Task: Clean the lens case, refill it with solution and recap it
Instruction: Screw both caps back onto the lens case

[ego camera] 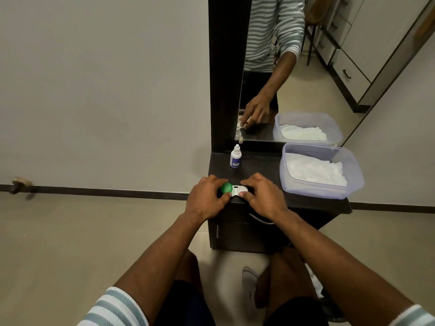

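So, at the near edge of the dark cabinet top (303, 203), the green cap (227, 188) is gripped by the left hand (207, 198), fingers curled around it. The white lens case (237, 191) is pinched at its other end by the right hand (263, 194). Further back a small dropper bottle (235, 156) is stood upright, and a clear tub (317, 170) of white tissue is parked far right.

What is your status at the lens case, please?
Left hand gripping green cap; right hand steadying lens case. Solution bottle upright behind, capped. Nothing obstructing.
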